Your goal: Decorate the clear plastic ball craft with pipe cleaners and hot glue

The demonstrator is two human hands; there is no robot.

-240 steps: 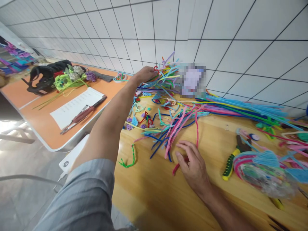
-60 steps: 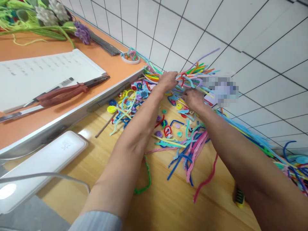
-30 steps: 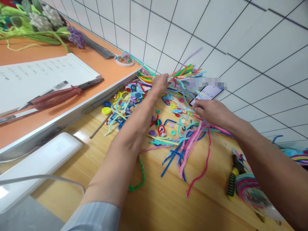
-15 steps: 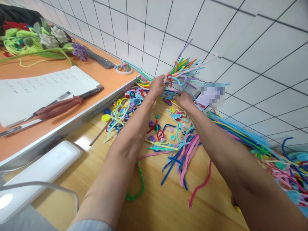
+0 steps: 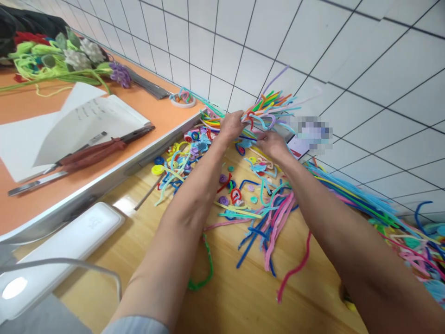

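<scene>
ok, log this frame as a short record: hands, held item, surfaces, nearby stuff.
left_hand: left hand closed around the bundle of fuzzy stems
right_hand: right hand just beside the bundle, fingers bent; grip unclear
held_item: multicoloured, ends fanned out toward the tiled wall
main_surface: wooden table, with loose pink and blue stems
side_surface: orange table, with notepad and red-handled pliers
near_right_hand: phone, partly pixelated
</scene>
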